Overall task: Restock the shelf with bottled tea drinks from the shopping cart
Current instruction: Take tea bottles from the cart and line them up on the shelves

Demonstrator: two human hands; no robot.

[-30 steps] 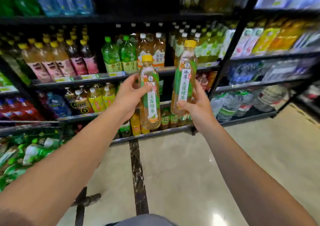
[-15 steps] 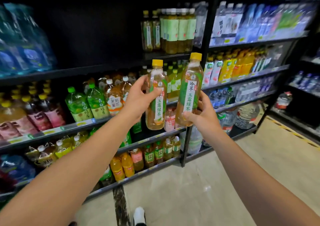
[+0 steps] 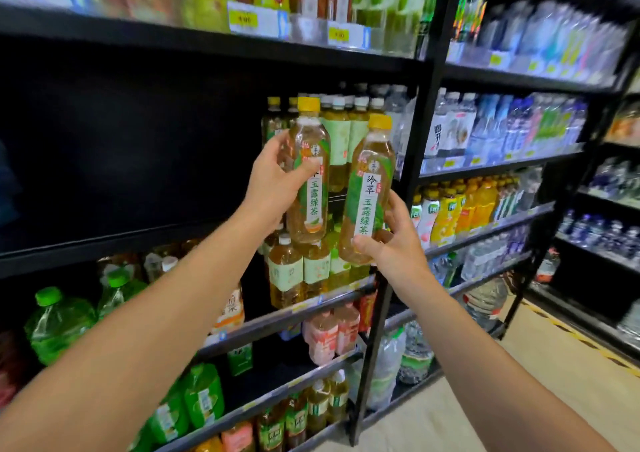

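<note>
In the head view, one tea bottle (image 3: 307,171) is gripped round its middle by the left hand (image 3: 273,185) and a second bottle (image 3: 367,192) is held near its base by the right hand (image 3: 398,240), both raised upright in front of the shelf (image 3: 138,240). They are probably held this way so they can be stood directly beside the like bottles already at the right end of that largely bare shelf.

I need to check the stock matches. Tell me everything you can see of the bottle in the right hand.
The right-hand tea bottle is clear plastic, filled with amber-green tea, with a yellow screw cap and a green-and-white label printed in Chinese characters. It is held up before the shelves, its top tilted slightly to the right. The right hand grips its lower part, fingers curled round it.
</note>
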